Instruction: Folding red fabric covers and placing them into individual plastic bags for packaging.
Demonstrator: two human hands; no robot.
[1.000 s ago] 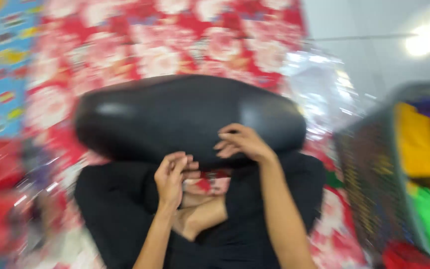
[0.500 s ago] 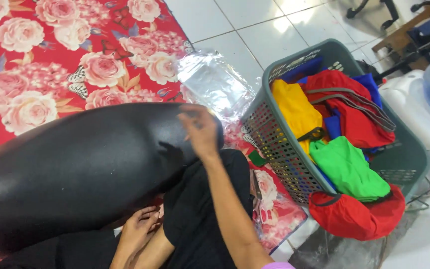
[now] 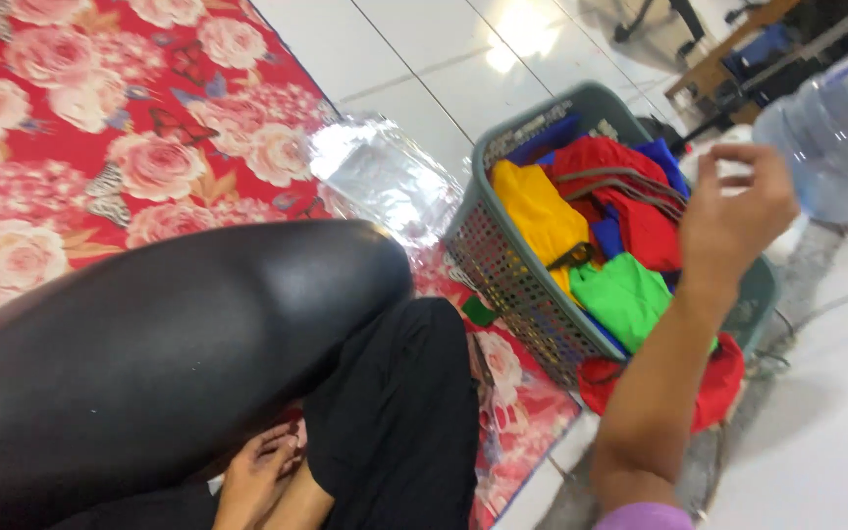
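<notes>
Grey perforated plastic laundry basket [image 3: 517, 270], full of bright folded cloths, sits on white tile floor [image 3: 414, 59] beside red floral mat [image 3: 100, 147]. Right hand [image 3: 733, 211] raised above basket, fingers loosely curled, empty. Left hand not seen. Risk: arm sweep could clip clear water jug [image 3: 831, 137] close behind, or tip basket by rim.
</notes>
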